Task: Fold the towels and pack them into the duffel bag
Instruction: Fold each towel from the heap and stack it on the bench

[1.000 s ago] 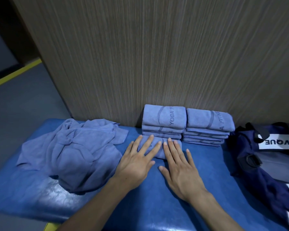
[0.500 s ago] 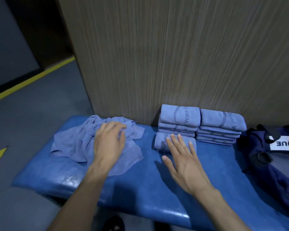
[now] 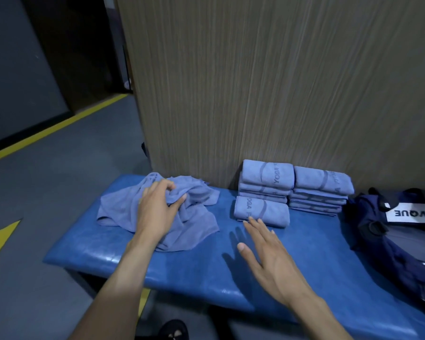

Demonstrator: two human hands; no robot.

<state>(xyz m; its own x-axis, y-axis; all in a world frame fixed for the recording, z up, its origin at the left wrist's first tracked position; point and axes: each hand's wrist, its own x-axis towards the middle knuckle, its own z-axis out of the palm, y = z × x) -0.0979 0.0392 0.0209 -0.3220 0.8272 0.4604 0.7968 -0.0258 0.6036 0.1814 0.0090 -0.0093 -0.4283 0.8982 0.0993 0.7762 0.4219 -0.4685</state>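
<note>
L hand (image 3: 157,212) on the loose towel (image 3: 194,231), fingers curled into a bunched fold near its top, gripping cloth. R hand (image 3: 268,256) flat, fingers spread, palm down, holding nothing; hovers over the bench (image 3: 317,253), shadow just to its left. Fingertips (image 3: 252,220) at the near edge of the single folded towel (image 3: 263,211); contact or not, cannot tell. Beyond that towel, two stacks of folded towels side by side against the wood panel (image 3: 280,82): left stack (image 3: 266,182), right stack (image 3: 320,190), touching each other. Bag (image 3: 388,241) well to the right of R hand, at bench end, dark navy w/ white label. Loose towel lies crumpled, between L hand and bench's far-left end, partly under the L wrist.
</note>
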